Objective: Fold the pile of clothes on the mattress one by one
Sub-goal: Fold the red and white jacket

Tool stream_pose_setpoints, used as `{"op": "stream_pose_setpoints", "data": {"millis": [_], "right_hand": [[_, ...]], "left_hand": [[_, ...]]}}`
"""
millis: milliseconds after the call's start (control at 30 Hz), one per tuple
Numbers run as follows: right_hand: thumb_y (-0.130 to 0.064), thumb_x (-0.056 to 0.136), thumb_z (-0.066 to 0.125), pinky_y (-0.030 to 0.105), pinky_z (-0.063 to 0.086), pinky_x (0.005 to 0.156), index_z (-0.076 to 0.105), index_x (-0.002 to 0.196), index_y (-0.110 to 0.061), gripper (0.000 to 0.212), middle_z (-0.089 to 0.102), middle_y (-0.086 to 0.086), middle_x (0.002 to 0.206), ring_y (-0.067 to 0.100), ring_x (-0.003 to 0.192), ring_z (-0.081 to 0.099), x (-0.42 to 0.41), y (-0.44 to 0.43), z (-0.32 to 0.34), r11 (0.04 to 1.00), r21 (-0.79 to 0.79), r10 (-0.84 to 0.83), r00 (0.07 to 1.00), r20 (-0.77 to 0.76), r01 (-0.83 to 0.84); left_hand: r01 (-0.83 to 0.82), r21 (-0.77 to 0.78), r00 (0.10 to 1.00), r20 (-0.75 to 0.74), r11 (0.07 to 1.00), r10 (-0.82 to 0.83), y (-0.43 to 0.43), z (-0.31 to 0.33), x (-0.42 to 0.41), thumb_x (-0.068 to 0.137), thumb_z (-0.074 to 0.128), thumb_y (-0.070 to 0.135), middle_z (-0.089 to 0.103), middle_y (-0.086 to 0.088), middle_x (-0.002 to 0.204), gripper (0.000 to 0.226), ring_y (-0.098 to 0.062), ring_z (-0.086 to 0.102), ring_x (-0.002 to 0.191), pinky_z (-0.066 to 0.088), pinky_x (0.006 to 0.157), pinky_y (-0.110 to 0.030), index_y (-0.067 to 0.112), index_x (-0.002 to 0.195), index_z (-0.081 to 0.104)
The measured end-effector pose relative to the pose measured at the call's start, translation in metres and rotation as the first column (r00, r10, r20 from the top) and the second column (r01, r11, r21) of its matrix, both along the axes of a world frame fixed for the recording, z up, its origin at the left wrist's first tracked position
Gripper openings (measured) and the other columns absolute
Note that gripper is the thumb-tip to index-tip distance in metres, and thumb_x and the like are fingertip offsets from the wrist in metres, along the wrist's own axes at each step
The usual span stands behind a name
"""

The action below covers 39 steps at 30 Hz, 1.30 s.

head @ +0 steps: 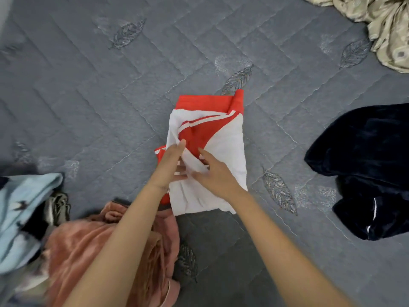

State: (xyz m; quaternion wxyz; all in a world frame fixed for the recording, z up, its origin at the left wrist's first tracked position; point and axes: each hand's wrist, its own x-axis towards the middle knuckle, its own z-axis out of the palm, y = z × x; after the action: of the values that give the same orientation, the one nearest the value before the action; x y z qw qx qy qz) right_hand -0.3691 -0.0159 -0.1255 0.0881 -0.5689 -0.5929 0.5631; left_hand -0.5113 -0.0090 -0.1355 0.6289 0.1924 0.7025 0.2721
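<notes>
Currently the red and white shirt (223, 138) is lying mid-mattress (88, 85), already narrowed to a rough rectangle, with the final fold not yet done. The right hand (215, 176) is pressing on it with fingers straight and slightly spread. The left hand (169, 167) is reaching in with fingers mostly straight and a white flap crossing them; I cannot tell whether it's pinching. A pink garment (84, 244) and a light blue one (20, 207) are waiting crumpled beside the left arm. A dark garment (365, 156) and a beige cloth (385, 25) are running off frame; whether they're folded is unclear. Motion blur is hiding the fingertips.
</notes>
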Motion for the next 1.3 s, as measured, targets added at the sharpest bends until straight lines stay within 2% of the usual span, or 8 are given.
{"op": "stream_pose_setpoints", "data": {"millis": [200, 433, 600, 767, 900, 1000, 1100, 1300], "right_hand": [[-0.006, 0.094, 0.048, 0.021, 0.048, 0.087, 0.029, 0.146, -0.023, 0.057, 0.040, -0.003, 0.148, 0.013, 0.129, 0.046, 0.006, -0.011, -0.026, 0.960, -0.278, -0.062, 0.983, -0.174, 0.011], [-0.024, 0.085, 0.069, 0.034, 0.014, 0.118, 0.040, 0.144, -0.020, 0.066, 0.037, -0.001, 0.150, 0.021, 0.141, 0.026, 0.030, 0.002, -0.043, 0.971, 0.230, 0.013, 0.973, 0.232, -0.068], [-0.057, 0.079, 0.066, 0.045, -0.014, 0.117, 0.008, 0.153, -0.037, 0.096, -0.020, -0.003, 0.160, 0.020, 0.144, -0.026, 0.019, -0.017, -0.063, 0.925, 0.127, 0.256, 0.834, 0.489, -0.359], [-0.039, 0.084, 0.070, 0.037, 0.001, 0.120, 0.024, 0.151, -0.022, 0.083, -0.004, 0.002, 0.162, 0.020, 0.148, -0.011, 0.019, -0.019, -0.074, 0.936, 0.333, 0.002, 0.950, 0.313, -0.112], [-0.024, 0.086, 0.071, 0.025, 0.006, 0.116, 0.017, 0.153, -0.017, 0.087, 0.001, 0.002, 0.161, 0.016, 0.148, -0.001, 0.025, -0.005, -0.074, 0.936, 0.289, -0.252, 0.957, 0.144, 0.203], [-0.024, 0.083, 0.074, 0.027, 0.014, 0.118, 0.008, 0.153, -0.013, 0.097, 0.013, 0.003, 0.160, 0.015, 0.146, 0.013, 0.025, 0.018, -0.076, 0.909, 0.049, -0.413, 0.911, -0.004, 0.413], [-0.034, 0.079, 0.077, 0.042, 0.033, 0.114, 0.010, 0.153, -0.015, 0.102, 0.032, 0.003, 0.154, 0.021, 0.138, 0.036, 0.021, 0.050, -0.082, 0.814, -0.163, -0.567, 0.824, -0.012, 0.558], [-0.011, 0.079, 0.077, 0.039, 0.057, 0.086, 0.059, 0.122, -0.011, 0.046, 0.068, 0.007, 0.115, 0.023, 0.100, 0.068, 0.035, 0.049, -0.067, 0.679, -0.441, -0.705, 0.690, -0.168, 0.587]], "left_hand": [[0.112, 0.088, 0.970, -0.226, 0.990, -0.090, -0.020, -0.030, 0.006, 0.090, 0.066, 0.026, 0.045, -0.001, 0.141, 0.064, -0.019, 0.045, 0.125, 0.039, 0.100, -0.030, 0.020, 0.144, 0.031], [0.022, 0.224, 0.910, -0.407, 0.974, 0.074, -0.030, -0.038, -0.025, 0.097, 0.048, 0.007, 0.055, -0.009, 0.135, 0.043, -0.027, 0.051, 0.124, 0.041, 0.106, -0.039, 0.012, 0.139, 0.047], [0.235, 0.194, 0.709, -0.705, 0.952, -0.031, -0.045, -0.047, -0.029, 0.093, 0.054, 0.030, 0.031, -0.015, 0.151, 0.070, -0.033, 0.033, 0.137, 0.027, 0.112, -0.047, 0.021, 0.153, 0.019], [0.600, -0.158, 0.323, -0.849, 0.784, -0.419, -0.052, -0.063, -0.009, 0.075, 0.047, 0.078, -0.005, -0.014, 0.161, 0.101, -0.039, -0.003, 0.147, 0.008, 0.112, -0.063, 0.040, 0.149, -0.011], [0.503, -0.189, 0.526, -0.707, 0.843, -0.473, -0.055, -0.075, -0.017, 0.077, 0.064, 0.064, -0.024, -0.010, 0.158, 0.112, -0.036, -0.009, 0.147, 0.015, 0.114, -0.063, 0.038, 0.147, -0.019], [0.053, 0.053, 0.820, -0.573, 0.997, -0.013, -0.049, -0.071, -0.018, 0.076, 0.074, 0.050, 0.007, -0.011, 0.159, 0.109, -0.035, 0.017, 0.144, 0.026, 0.113, -0.054, 0.024, 0.154, 0.002], [-0.252, 0.049, 0.865, -0.437, 0.966, 0.248, -0.036, -0.062, -0.018, 0.084, 0.070, 0.042, 0.040, -0.012, 0.142, 0.083, -0.030, 0.044, 0.129, 0.037, 0.103, -0.037, 0.007, 0.142, 0.023], [-0.295, -0.053, 0.902, -0.344, 0.954, 0.260, -0.021, -0.053, -0.020, 0.084, 0.073, 0.035, 0.061, -0.008, 0.114, 0.054, -0.023, 0.057, 0.100, 0.044, 0.086, -0.032, 0.002, 0.124, 0.056]]}}
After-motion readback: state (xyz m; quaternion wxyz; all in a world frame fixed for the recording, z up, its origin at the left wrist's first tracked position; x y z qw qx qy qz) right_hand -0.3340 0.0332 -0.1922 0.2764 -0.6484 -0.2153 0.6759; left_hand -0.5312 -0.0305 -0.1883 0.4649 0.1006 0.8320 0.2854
